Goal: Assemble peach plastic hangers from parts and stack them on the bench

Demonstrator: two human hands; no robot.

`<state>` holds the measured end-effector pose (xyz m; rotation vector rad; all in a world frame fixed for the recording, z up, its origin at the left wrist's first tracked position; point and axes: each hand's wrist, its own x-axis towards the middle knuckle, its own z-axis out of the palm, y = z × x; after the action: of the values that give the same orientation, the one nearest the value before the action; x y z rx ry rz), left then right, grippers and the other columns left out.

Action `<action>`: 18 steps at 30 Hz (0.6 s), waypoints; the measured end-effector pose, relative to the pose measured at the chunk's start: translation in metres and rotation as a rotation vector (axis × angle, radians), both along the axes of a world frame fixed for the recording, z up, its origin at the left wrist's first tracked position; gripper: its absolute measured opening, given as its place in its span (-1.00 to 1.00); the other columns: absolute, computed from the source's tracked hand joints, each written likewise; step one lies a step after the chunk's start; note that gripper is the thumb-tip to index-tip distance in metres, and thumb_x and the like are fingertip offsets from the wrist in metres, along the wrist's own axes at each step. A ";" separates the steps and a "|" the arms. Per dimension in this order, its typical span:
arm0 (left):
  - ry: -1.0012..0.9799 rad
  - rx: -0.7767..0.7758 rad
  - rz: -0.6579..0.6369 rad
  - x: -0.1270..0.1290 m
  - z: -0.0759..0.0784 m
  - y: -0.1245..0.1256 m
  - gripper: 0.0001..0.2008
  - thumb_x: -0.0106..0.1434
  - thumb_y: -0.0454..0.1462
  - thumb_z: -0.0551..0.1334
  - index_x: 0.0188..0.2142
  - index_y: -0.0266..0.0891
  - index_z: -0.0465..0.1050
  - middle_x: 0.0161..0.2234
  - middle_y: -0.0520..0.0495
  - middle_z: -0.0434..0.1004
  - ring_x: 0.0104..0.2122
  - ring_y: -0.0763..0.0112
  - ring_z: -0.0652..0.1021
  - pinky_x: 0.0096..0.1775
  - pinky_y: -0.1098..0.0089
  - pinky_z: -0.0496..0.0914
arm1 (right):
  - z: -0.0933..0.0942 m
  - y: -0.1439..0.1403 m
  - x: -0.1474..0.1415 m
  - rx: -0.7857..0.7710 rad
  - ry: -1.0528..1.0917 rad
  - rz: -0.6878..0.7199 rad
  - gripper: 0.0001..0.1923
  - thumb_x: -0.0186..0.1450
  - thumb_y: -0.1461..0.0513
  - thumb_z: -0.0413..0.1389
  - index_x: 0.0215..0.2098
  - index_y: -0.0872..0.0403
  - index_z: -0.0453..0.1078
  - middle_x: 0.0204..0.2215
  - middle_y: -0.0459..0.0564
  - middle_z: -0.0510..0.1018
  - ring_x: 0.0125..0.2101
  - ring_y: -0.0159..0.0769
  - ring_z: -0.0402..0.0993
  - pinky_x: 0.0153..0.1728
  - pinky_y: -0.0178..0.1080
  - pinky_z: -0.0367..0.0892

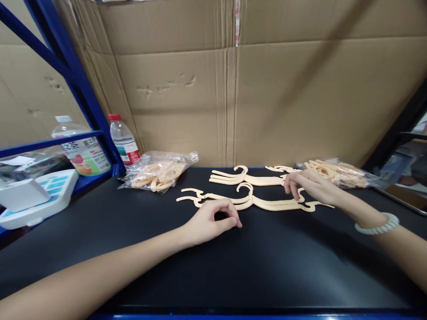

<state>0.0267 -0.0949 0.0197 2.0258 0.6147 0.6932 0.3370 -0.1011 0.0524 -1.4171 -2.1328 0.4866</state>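
Observation:
Two cream plastic hangers lie flat on the black table (267,262). The near hanger (267,203) stretches across the middle; the far hanger (248,178) lies just behind it. My left hand (213,220) rests on the table just in front of the near hanger's left arm, fingers curled loosely, holding nothing. My right hand (308,186) hovers over the right part of the hangers, fingertips touching down near the near hanger's right arm. A pale bead bracelet (376,224) circles my right wrist.
A clear bag of hangers (160,171) lies at back left, another bag of hangers (340,172) at back right. A water bottle (124,140) stands by the blue shelf post (83,84). A white scale (33,198) sits left. Cardboard (267,89) walls the back.

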 end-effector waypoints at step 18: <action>-0.009 -0.007 -0.003 0.001 0.000 0.000 -0.91 0.21 -0.33 0.22 -0.42 -0.30 0.43 -0.38 -0.09 0.59 -0.33 0.37 0.56 -0.20 0.36 0.39 | 0.003 0.001 0.007 0.055 0.066 0.151 -0.53 0.24 0.21 -0.19 -0.67 0.04 0.44 -0.50 0.04 0.56 -0.34 -0.14 0.47 -0.15 -0.14 0.29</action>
<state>0.0278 -0.0946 0.0199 2.0160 0.6083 0.6968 0.3438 -0.1003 0.0553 -1.1989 -2.1925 0.5204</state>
